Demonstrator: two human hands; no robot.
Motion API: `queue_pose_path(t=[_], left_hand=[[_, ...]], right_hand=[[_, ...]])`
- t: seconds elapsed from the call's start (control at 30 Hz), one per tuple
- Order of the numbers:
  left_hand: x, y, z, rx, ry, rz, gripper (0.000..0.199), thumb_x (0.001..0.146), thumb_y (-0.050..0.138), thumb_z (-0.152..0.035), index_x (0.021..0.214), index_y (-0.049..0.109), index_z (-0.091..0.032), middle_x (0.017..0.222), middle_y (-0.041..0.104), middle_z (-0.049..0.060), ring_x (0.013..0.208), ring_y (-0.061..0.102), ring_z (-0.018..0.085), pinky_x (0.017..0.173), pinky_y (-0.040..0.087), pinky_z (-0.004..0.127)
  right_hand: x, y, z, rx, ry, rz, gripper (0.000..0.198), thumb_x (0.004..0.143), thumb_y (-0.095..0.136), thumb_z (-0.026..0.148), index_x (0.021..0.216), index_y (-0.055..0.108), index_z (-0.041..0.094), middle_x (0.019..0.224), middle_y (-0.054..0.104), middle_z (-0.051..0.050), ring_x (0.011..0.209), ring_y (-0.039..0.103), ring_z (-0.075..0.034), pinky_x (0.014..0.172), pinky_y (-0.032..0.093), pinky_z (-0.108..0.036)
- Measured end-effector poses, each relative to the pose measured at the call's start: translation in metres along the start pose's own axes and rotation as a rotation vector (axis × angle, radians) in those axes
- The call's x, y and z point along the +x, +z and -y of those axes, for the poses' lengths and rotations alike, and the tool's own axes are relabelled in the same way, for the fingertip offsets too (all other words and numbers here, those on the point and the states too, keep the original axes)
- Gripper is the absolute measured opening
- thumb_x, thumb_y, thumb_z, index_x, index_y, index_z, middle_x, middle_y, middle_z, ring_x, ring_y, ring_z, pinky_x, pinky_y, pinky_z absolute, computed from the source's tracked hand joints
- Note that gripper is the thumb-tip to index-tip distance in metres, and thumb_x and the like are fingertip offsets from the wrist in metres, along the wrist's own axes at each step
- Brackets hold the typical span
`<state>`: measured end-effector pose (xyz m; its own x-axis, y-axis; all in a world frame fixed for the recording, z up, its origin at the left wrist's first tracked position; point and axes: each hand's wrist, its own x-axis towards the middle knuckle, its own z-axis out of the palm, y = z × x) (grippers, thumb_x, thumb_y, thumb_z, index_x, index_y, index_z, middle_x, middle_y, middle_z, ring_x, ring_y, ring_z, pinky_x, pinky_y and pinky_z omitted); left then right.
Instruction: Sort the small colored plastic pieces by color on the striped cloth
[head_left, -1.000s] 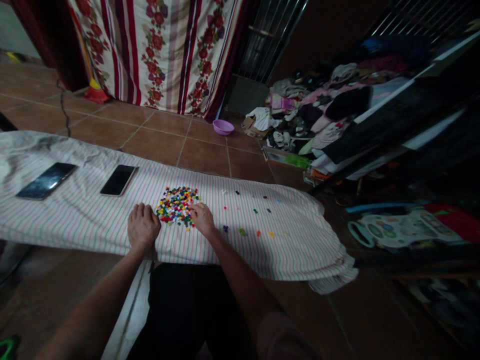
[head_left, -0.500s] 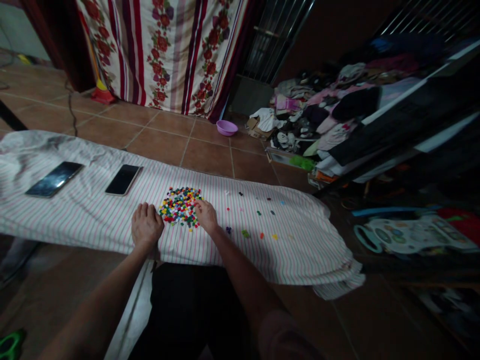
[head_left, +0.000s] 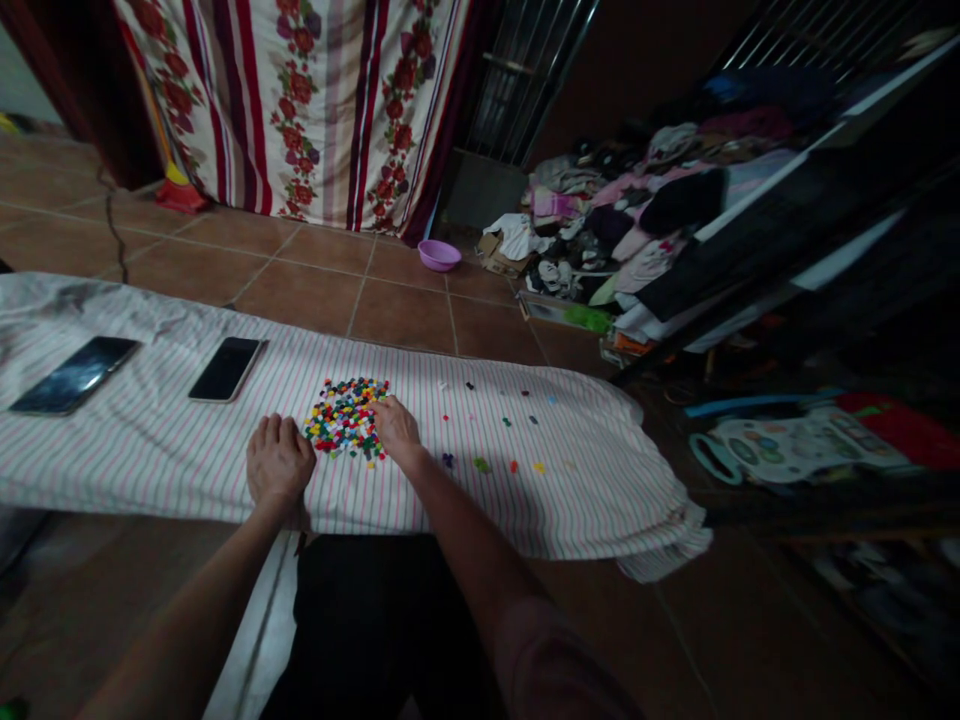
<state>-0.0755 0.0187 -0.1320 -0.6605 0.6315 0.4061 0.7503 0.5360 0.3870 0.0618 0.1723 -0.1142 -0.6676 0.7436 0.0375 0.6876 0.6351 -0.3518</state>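
1. The right hand [head_left: 396, 428] is at the right edge of the heap of tiny multicoloured pieces [head_left: 343, 415], its thumb and fingertips drawn together. I cannot tell whether a piece is pinched there; a loose or doubled grip could drop one or bring two.
2. The left hand [head_left: 280, 460] rests palm down at the heap's left edge, fingers side by side (the palm is hidden, so anything beneath it is anyone's guess). A sideways slide could scatter the nearest pieces.
3. Small colour groups lie to the right of the heap, including the lime-green cluster [head_left: 481, 464], yellow cluster [head_left: 538, 467] and navy cluster [head_left: 448, 460]. The right forearm passes close to the navy one; a low sweep might disturb it.
4. Everything sits on the striped cloth [head_left: 600, 510], which is rumpled at its ends. A tug could shift heap and groups together, perhaps sending pieces onto the tiled floor [head_left: 401, 312].
5. Dim light could cause similar dark shades to be confused.
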Motion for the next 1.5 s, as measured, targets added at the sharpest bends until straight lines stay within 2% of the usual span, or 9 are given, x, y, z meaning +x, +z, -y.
queue_pose_path(t=[0.13, 0.27, 0.6, 0.87, 1.03, 1.27, 1.5], left_hand=[[-0.001, 0.004, 0.002, 0.007, 0.015, -0.046, 0.040, 0.087, 0.039, -0.027, 0.115, 0.061, -0.009, 0.129, 0.058, 0.020, 0.132, 0.045, 0.033, 0.110, 0.034, 0.049], [-0.001, 0.006, 0.003, 0.018, 0.008, -0.042, 0.041, 0.088, 0.038, -0.027, 0.115, 0.061, -0.008, 0.129, 0.058, 0.021, 0.132, 0.045, 0.034, 0.110, 0.034, 0.049], [0.000, 0.002, 0.002, 0.014, 0.015, -0.042, 0.038, 0.087, 0.039, -0.027, 0.112, 0.061, -0.009, 0.126, 0.060, 0.020, 0.130, 0.047, 0.033, 0.109, 0.035, 0.048], [0.000, 0.004, 0.003, 0.024, 0.024, -0.049, 0.039, 0.087, 0.039, -0.027, 0.112, 0.061, -0.009, 0.126, 0.060, 0.020, 0.130, 0.047, 0.032, 0.109, 0.035, 0.048], [0.000, 0.005, 0.004, 0.015, 0.016, -0.039, 0.038, 0.088, 0.038, -0.027, 0.111, 0.062, -0.009, 0.126, 0.059, 0.021, 0.130, 0.046, 0.033, 0.108, 0.035, 0.048], [-0.001, 0.002, 0.002, 0.021, 0.009, -0.032, 0.038, 0.088, 0.036, -0.027, 0.110, 0.062, -0.009, 0.124, 0.060, 0.022, 0.129, 0.047, 0.034, 0.107, 0.036, 0.049], [0.000, -0.001, 0.001, -0.001, 0.008, -0.009, 0.037, 0.086, 0.038, -0.027, 0.110, 0.062, -0.010, 0.123, 0.060, 0.020, 0.129, 0.046, 0.033, 0.107, 0.035, 0.049]], right_hand=[[-0.002, -0.003, 0.002, 0.012, 0.015, 0.008, 0.031, 0.096, 0.045, 0.020, 0.115, 0.067, 0.030, 0.113, 0.060, -0.002, 0.097, 0.059, -0.014, 0.082, 0.046, -0.023], [-0.004, -0.003, 0.001, 0.059, 0.022, -0.018, 0.026, 0.095, 0.047, 0.018, 0.108, 0.067, 0.027, 0.110, 0.060, -0.002, 0.095, 0.058, -0.014, 0.083, 0.046, -0.023], [-0.003, 0.004, -0.008, 0.229, -0.028, -0.163, 0.013, 0.088, 0.052, 0.015, 0.093, 0.062, 0.022, 0.097, 0.066, -0.002, 0.087, 0.061, -0.014, 0.081, 0.047, -0.024], [-0.006, 0.006, -0.023, 0.291, 0.047, -0.256, 0.010, 0.081, 0.057, 0.016, 0.087, 0.060, 0.022, 0.087, 0.068, 0.000, 0.080, 0.064, -0.014, 0.074, 0.048, -0.024], [-0.012, -0.011, -0.049, 0.276, 0.138, -0.318, 0.008, 0.082, 0.056, 0.018, 0.085, 0.061, 0.022, 0.087, 0.069, 0.000, 0.080, 0.064, -0.014, 0.073, 0.047, -0.023], [-0.031, -0.048, -0.106, 0.140, 0.274, -0.438, 0.011, 0.085, 0.052, 0.020, 0.087, 0.063, 0.020, 0.087, 0.070, -0.003, 0.080, 0.063, -0.015, 0.074, 0.044, -0.024], [-0.052, -0.063, -0.150, -0.029, 0.377, -0.401, 0.015, 0.082, 0.053, 0.018, 0.088, 0.067, 0.020, 0.088, 0.070, -0.004, 0.081, 0.061, -0.016, 0.074, 0.041, -0.025]])
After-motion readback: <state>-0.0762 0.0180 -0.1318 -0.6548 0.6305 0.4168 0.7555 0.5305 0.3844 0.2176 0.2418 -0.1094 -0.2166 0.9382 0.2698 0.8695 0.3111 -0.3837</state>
